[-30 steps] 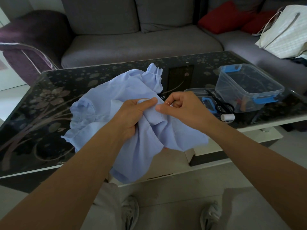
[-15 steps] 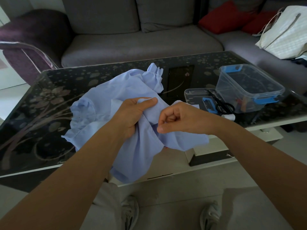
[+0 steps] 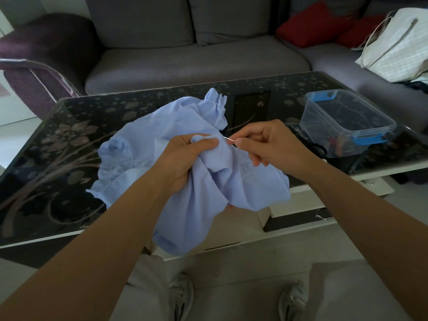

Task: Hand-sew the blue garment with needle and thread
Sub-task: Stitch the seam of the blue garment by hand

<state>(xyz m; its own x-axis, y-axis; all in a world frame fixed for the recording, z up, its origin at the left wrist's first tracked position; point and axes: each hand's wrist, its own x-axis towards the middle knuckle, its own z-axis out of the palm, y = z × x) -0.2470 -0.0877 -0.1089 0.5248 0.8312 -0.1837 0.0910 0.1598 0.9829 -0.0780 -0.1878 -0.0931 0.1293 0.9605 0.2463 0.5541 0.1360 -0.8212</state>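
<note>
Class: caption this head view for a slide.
Left hand grips the blue garment; right hand pinches a needle beside it.

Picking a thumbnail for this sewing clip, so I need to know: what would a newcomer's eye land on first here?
The crumpled blue garment, spilling over the near edge of the dark glass table at centre, draws the eye first. On it the left hand bunches a fold while the right hand pinches a thin needle just right of that fold. Next come the red cushions on the sofa, upper right.

scissors (image 3: 320,148) mostly behind right hand (image 3: 271,147), bag (image 3: 398,42) cropped
</note>
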